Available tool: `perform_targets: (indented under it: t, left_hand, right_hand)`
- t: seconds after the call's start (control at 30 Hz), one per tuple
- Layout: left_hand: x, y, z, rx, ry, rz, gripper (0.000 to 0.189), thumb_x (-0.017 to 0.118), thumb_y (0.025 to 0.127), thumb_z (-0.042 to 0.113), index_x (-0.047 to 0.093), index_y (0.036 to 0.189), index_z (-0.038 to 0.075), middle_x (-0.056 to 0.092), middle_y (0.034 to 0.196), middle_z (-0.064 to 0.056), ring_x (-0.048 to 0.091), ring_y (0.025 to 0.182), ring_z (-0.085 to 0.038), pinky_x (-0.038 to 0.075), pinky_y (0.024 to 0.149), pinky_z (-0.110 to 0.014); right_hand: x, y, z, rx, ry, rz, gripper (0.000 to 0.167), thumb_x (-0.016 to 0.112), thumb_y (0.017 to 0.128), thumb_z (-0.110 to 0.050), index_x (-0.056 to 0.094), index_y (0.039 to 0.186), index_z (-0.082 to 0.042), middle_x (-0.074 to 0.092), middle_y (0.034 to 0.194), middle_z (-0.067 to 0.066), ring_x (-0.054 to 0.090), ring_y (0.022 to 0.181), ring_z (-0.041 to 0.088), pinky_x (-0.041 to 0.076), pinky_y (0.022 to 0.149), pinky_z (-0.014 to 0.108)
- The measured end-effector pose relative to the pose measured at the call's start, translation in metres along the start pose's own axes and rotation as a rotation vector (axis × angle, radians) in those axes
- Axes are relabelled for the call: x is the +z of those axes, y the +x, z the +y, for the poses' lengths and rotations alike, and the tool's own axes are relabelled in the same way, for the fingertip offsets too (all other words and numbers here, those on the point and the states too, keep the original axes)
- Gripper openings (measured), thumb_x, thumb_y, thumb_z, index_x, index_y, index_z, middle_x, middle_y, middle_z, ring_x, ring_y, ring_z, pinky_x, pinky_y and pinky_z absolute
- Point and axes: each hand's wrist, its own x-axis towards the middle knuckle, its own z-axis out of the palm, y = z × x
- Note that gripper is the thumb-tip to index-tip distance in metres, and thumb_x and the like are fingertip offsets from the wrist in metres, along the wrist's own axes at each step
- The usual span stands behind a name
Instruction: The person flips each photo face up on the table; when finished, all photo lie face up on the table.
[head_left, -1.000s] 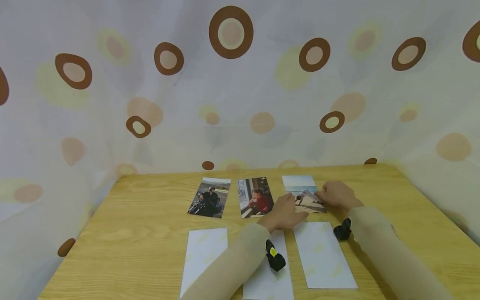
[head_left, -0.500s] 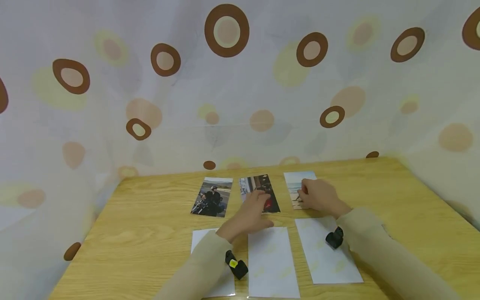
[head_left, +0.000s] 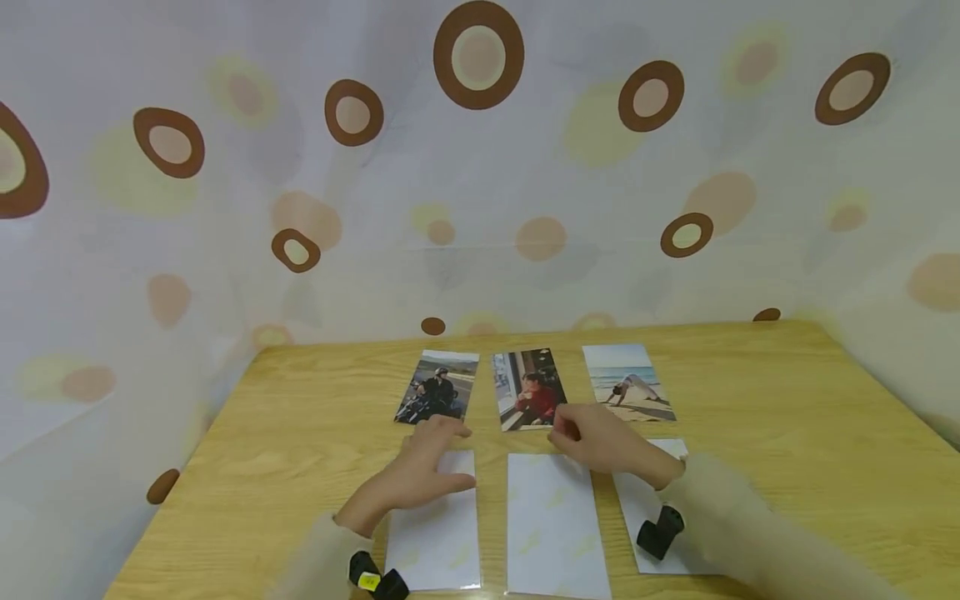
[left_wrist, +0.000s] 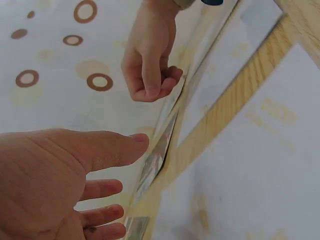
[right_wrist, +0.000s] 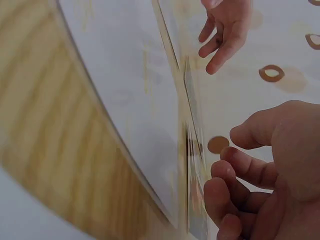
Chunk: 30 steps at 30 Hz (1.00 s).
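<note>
Three photo prints lie in a row at the back of the table: a motorcycle rider photo (head_left: 441,385), a photo of someone in red (head_left: 529,390) and a beach photo (head_left: 632,385). In front of them are a left white sheet (head_left: 435,546), a middle white sheet (head_left: 557,533) and a right white sheet (head_left: 634,502). My left hand (head_left: 411,478) hovers over the left sheet, thumb and fingers spread, holding nothing. My right hand (head_left: 604,443) is near the lower corner of the middle photo, its fingers loosely curled around nothing, as the right wrist view also shows.
The wooden table (head_left: 292,467) extends to both sides of the prints. A spotted cloth (head_left: 480,183) encloses its back and sides. Black wrist cameras (head_left: 660,533) sit at both cuffs; my right forearm covers part of the right sheet.
My right hand has left the beach photo, moving left and nearer to me. My left hand has moved from beside that photo, across the middle photo, to the left sheet.
</note>
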Motion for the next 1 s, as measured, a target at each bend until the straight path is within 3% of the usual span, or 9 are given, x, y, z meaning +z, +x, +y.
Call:
perform_targets:
  t: [0.27,0.4,0.5,0.77,1.0]
  left_hand:
    - [-0.008,-0.037,-0.013,-0.048,-0.002,0.036,0.053,0.08,0.077,0.019,0.055,0.121,0.005,0.047,0.13,-0.014,0.036,0.123,-0.033,0.027,0.091,-0.053]
    - [-0.008,-0.056,-0.02,-0.098,0.023,0.08,0.052,0.082,0.075,0.021,0.056,0.119,0.009,0.046,0.128,-0.012,0.037,0.121,-0.032,0.028,0.089,-0.049]
    - [-0.008,-0.066,-0.025,-0.117,0.03,0.101,0.053,0.083,0.074,0.022,0.056,0.118,0.009,0.047,0.127,-0.012,0.039,0.12,-0.032,0.03,0.093,-0.053]
    - [-0.008,-0.077,-0.029,-0.178,0.023,0.065,0.066,0.087,0.067,0.028,0.054,0.121,0.008,0.04,0.135,-0.016,0.035,0.124,-0.037,0.029,0.1,-0.062]
    - [-0.007,-0.078,-0.034,-0.136,0.085,0.057,0.073,0.087,0.064,0.036,0.053,0.122,0.007,0.039,0.136,-0.013,0.033,0.121,-0.032,0.029,0.097,-0.057]
  right_hand:
    - [0.025,0.006,-0.022,-0.148,-0.001,-0.03,0.011,0.066,0.088,-0.011,0.059,0.081,-0.014,0.051,0.07,-0.009,0.04,0.058,0.0,0.039,0.056,0.019]
    - [0.035,0.012,-0.034,-0.179,-0.036,-0.048,0.006,0.068,0.087,-0.013,0.063,0.09,-0.012,0.057,0.084,-0.003,0.049,0.073,0.007,0.045,0.066,0.022]
    - [0.04,0.017,-0.044,-0.192,-0.068,-0.058,0.016,0.071,0.086,-0.016,0.064,0.099,-0.009,0.059,0.094,0.001,0.054,0.086,0.014,0.048,0.076,0.027]
    - [0.055,0.032,-0.062,-0.141,-0.056,-0.141,0.04,0.075,0.083,-0.026,0.062,0.116,-0.008,0.054,0.116,0.007,0.049,0.103,0.018,0.046,0.091,0.037]
    - [0.063,0.041,-0.069,-0.159,-0.117,-0.183,0.053,0.078,0.08,-0.032,0.059,0.123,-0.008,0.052,0.122,0.01,0.048,0.11,0.021,0.046,0.095,0.037]
